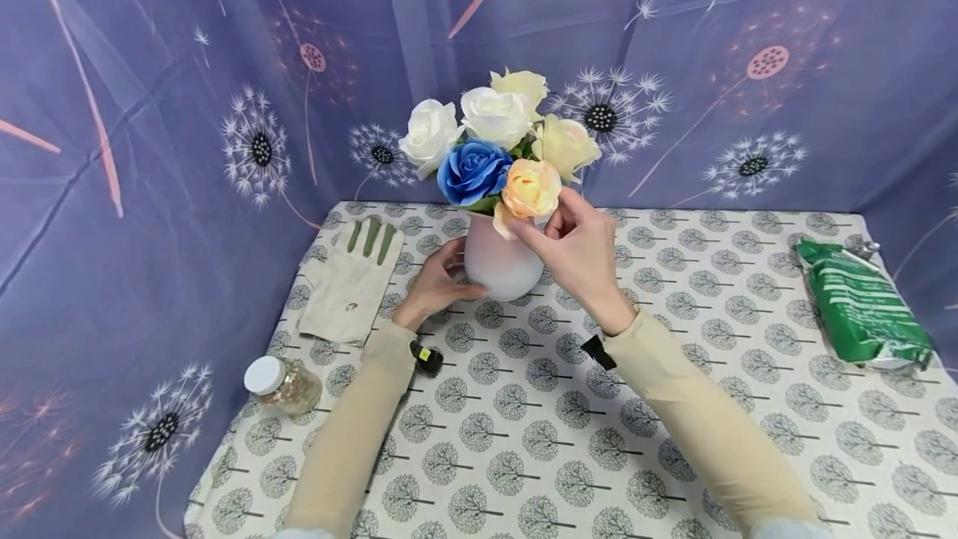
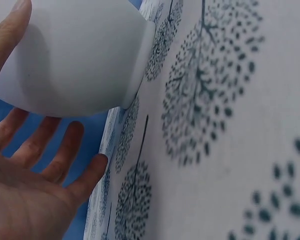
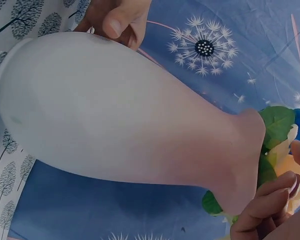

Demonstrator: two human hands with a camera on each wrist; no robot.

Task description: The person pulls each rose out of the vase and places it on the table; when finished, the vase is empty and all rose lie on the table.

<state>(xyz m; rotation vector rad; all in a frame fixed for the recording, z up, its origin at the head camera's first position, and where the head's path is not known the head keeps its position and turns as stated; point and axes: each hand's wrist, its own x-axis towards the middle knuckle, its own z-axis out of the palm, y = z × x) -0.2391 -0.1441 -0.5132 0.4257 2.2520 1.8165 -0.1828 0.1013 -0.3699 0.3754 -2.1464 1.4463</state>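
Note:
A vase [image 1: 503, 266], white below and pinkish toward its neck, stands upright on the table with artificial roses in it. My left hand [image 1: 440, 283] holds its lower left side; in the left wrist view the thumb lies in front of the vase [image 2: 85, 55] and the fingers reach behind it. Just above the rim, my right hand [image 1: 587, 252] pinches a peach rose [image 1: 533, 188] between thumb and fingers. Beside that flower sit a blue rose [image 1: 474, 173], white roses [image 1: 496, 115] and cream roses [image 1: 566, 146]. Green leaves [image 3: 279, 125] show at the vase's mouth in the right wrist view.
To the left on the tree-patterned tablecloth [image 1: 539, 439] lie a white glove [image 1: 348, 294] with green fingertips and a white-capped jar [image 1: 292, 389]. A green packet [image 1: 861, 306] lies at the right. Purple dandelion-print curtain [image 1: 509, 32] encloses the back and sides.

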